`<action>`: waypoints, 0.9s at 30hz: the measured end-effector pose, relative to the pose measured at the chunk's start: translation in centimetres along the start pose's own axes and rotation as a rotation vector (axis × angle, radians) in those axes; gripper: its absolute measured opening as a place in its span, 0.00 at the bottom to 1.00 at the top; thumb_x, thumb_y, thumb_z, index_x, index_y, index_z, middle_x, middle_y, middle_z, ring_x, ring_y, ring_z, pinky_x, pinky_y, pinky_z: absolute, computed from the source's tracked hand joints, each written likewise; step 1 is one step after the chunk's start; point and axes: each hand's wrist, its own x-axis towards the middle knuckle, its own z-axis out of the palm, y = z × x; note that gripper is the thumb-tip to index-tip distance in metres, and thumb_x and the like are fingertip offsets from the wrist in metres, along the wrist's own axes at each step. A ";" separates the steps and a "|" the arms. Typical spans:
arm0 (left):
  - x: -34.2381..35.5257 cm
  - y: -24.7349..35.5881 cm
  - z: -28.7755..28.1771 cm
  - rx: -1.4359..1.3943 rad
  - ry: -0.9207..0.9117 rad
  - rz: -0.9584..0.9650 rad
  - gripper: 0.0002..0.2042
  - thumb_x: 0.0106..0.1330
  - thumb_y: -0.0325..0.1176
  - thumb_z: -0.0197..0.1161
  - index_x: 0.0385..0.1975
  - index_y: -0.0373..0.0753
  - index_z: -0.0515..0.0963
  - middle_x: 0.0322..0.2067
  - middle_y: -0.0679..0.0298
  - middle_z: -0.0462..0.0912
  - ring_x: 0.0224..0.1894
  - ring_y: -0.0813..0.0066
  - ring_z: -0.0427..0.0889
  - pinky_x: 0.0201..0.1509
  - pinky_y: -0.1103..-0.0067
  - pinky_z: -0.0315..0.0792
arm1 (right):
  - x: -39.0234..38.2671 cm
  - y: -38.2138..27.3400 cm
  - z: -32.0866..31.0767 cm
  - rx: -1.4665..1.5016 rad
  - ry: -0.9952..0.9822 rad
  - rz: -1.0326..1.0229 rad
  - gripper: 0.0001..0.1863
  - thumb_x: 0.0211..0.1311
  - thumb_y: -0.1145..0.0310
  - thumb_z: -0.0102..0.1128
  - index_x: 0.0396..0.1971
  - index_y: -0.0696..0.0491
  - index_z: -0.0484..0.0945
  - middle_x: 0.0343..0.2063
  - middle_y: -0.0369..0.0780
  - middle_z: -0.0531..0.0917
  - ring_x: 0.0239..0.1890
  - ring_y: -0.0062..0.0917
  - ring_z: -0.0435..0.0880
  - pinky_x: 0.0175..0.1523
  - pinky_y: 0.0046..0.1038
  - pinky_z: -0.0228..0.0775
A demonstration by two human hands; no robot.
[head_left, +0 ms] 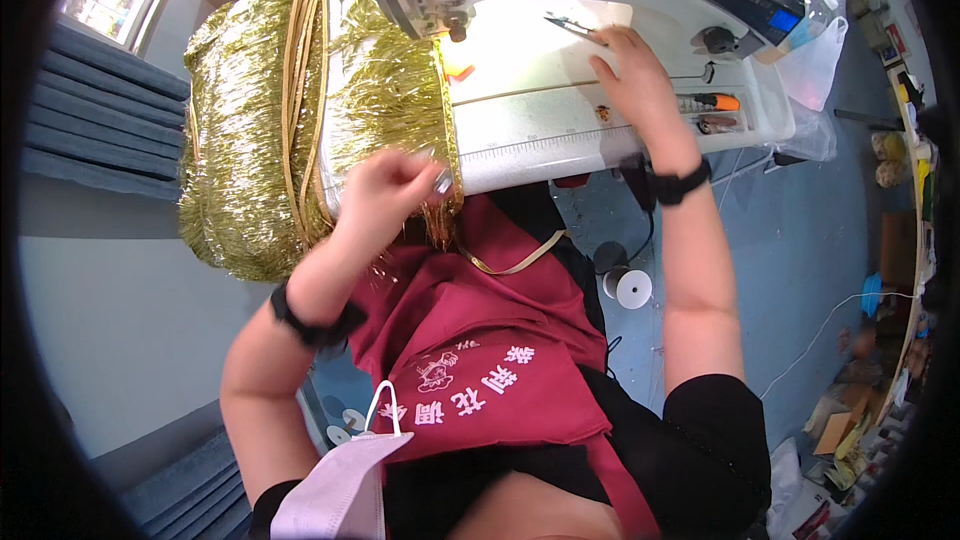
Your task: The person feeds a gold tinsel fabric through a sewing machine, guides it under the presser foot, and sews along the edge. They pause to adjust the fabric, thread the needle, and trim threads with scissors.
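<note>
My left hand (385, 195) is closed in a pinch over the front edge of the gold tinsel fringe (380, 90). A small shiny spot shows at its fingertips, and what they hold is hard to make out. My right hand (638, 80) reaches over the white machine bed (540, 145), thumb and fingers apart. Its fingertips are at the end of a pair of thread snips (572, 26); I cannot tell whether they touch. A gold trim band (447, 120) runs along the fringe's right edge under the sewing machine head (455, 15).
A thick gold tinsel bundle (235, 120) lies left of the machine. An orange-handled tool (715, 102) sits in the bed's right-hand tray. A loose ribbon (525, 258) trails over my red apron (480, 320). A white spool (633, 289) is below the bed, and a plastic bag (815, 65) hangs at right.
</note>
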 end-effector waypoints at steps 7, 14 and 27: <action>13.3 3.6 6.8 1.084 -0.047 0.763 0.05 0.70 0.27 0.56 0.38 0.34 0.77 0.36 0.49 0.84 0.40 0.53 0.85 0.42 0.64 0.80 | 3.5 3.2 4.9 -0.273 -0.180 -0.080 0.10 0.64 0.71 0.58 0.43 0.54 0.83 0.40 0.41 0.84 0.42 0.39 0.86 0.46 0.38 0.81; 14.1 3.5 6.6 0.946 0.014 0.692 0.06 0.66 0.23 0.56 0.38 0.35 0.78 0.40 0.52 0.84 0.42 0.49 0.85 0.46 0.64 0.80 | 4.2 1.1 3.4 -0.192 -0.347 0.052 0.07 0.64 0.71 0.57 0.34 0.58 0.81 0.35 0.48 0.86 0.40 0.44 0.87 0.45 0.40 0.81; 12.0 3.2 8.9 0.207 0.200 0.704 0.05 0.73 0.24 0.62 0.40 0.29 0.83 0.41 0.57 0.90 0.40 0.75 0.90 0.42 0.79 0.84 | -1.8 -1.9 -1.4 0.757 -0.174 0.415 0.14 0.67 0.66 0.65 0.39 0.64 0.79 0.31 0.46 0.87 0.35 0.30 0.87 0.42 0.31 0.77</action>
